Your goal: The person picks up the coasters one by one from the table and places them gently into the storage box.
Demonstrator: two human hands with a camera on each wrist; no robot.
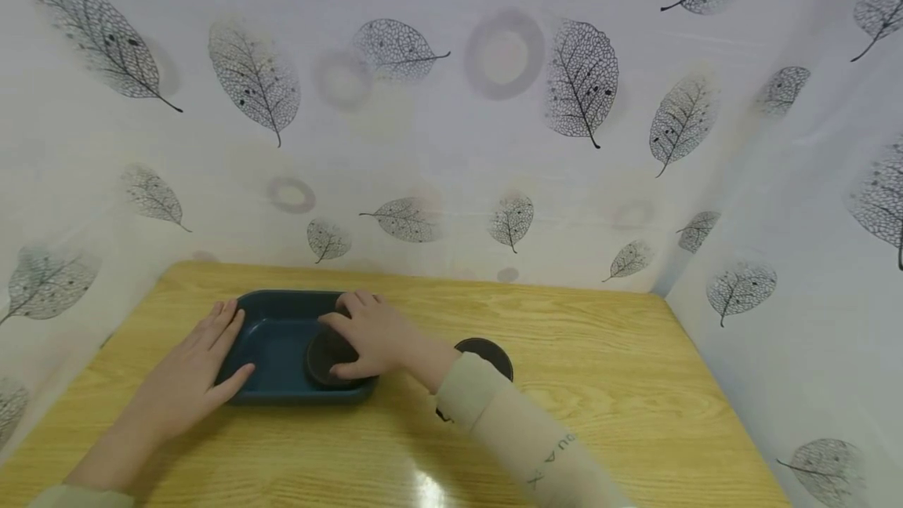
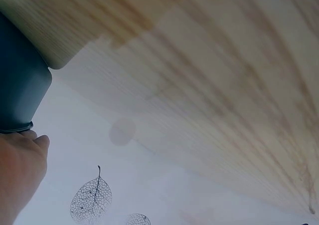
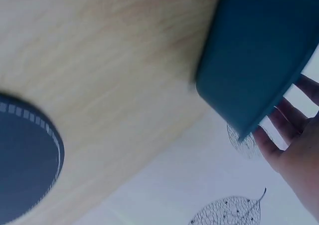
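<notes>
A dark blue rectangular tray (image 1: 275,347) lies on the table. My left hand (image 1: 186,375) rests on its left end, fingers extended along the rim and thumb over the near left corner. Inside the tray's right part is a dark round container (image 1: 324,355). My right hand (image 1: 384,339) reaches over the tray's right end and holds this container, thumb on the near side and fingers on the far side; the palm hides its right part. In the right wrist view, the fingers (image 3: 286,122) show beside the tray's rim (image 3: 271,105).
Another dark round piece with a thin rim (image 1: 487,355) lies on the wood-grain table (image 1: 600,382) to the right, partly behind my right sleeve (image 1: 522,422). A white leaf-patterned sheet (image 1: 437,132) stands behind the table and along its sides.
</notes>
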